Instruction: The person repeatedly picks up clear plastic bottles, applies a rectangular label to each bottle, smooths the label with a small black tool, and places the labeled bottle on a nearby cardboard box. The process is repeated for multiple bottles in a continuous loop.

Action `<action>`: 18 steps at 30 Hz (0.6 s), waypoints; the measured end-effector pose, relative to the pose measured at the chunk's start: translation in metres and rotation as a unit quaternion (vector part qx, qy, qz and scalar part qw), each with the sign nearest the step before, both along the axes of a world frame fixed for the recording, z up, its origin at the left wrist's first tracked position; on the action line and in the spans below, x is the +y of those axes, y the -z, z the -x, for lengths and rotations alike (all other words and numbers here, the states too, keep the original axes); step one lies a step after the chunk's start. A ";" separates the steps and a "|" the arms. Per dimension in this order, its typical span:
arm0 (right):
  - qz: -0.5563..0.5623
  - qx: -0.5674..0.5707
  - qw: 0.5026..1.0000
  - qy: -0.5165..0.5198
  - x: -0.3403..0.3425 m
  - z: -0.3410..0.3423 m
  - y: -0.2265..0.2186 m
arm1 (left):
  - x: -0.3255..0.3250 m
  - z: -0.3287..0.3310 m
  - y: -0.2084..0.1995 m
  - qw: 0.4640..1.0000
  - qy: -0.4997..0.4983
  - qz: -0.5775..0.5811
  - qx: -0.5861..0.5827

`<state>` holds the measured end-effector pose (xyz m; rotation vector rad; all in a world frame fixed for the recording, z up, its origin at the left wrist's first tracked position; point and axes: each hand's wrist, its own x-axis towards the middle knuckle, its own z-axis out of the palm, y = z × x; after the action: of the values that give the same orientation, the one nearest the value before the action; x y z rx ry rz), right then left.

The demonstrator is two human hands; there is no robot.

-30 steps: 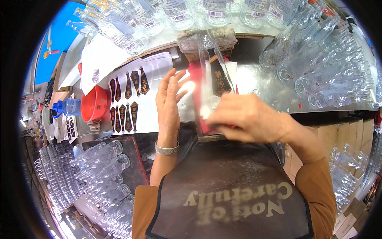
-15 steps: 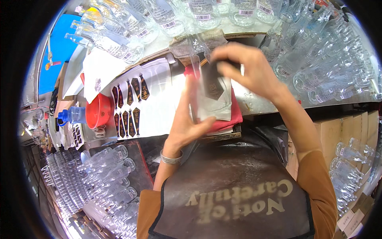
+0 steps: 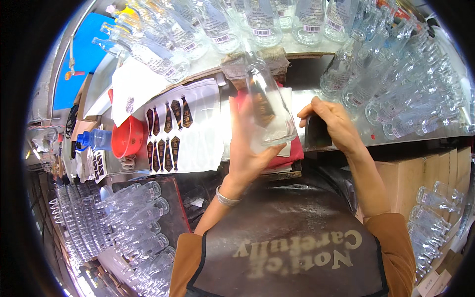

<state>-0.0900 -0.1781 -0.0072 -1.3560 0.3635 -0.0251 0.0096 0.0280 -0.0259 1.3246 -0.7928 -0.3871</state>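
Observation:
My left hand (image 3: 246,148) holds a clear glass bottle (image 3: 267,106) from below, its neck pointing away from me and a dark label on its side. A silver bracelet (image 3: 226,199) sits on that wrist. My right hand (image 3: 332,123) rests just right of the bottle on the metal bench (image 3: 341,143), fingers loosely curled and holding nothing. Under the bottle lies a red cloth (image 3: 289,153) with white paper on it.
Sheets of dark neck labels (image 3: 168,131) lie left of my hands, beside a red bowl (image 3: 126,138) and a blue-capped plastic bottle (image 3: 94,139). Several clear bottles crowd the back (image 3: 262,22) and right (image 3: 396,99), and more fill crates at lower left (image 3: 114,218). Cardboard boxes (image 3: 420,171) stand right.
My right hand has let go of the bottle and dropped to the bench on the right. The left hand now supports the bottle alone, tilted away from me.

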 end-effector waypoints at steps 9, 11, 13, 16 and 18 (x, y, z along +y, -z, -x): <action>0.316 -0.039 0.948 -0.005 0.036 0.004 -0.007 | 0.013 -0.004 0.009 0.946 -0.120 -0.155 -0.258; 0.369 -0.052 0.928 -0.002 0.040 0.004 -0.011 | 0.015 -0.003 0.019 0.939 -0.120 -0.184 -0.263; 0.395 -0.050 0.917 0.007 0.042 0.004 -0.012 | 0.015 -0.002 0.025 0.944 -0.114 -0.197 -0.240; 0.385 -0.031 0.922 0.020 0.043 0.002 -0.010 | 0.015 -0.006 0.026 0.946 -0.098 -0.198 -0.236; 0.362 -0.026 0.932 0.017 0.044 0.001 -0.013 | 0.017 -0.005 0.020 0.950 -0.094 -0.202 -0.221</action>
<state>-0.0913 -0.1344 0.0053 -2.0748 0.3456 -0.2427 0.0142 0.0447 -0.0456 1.8954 -0.9798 -0.0974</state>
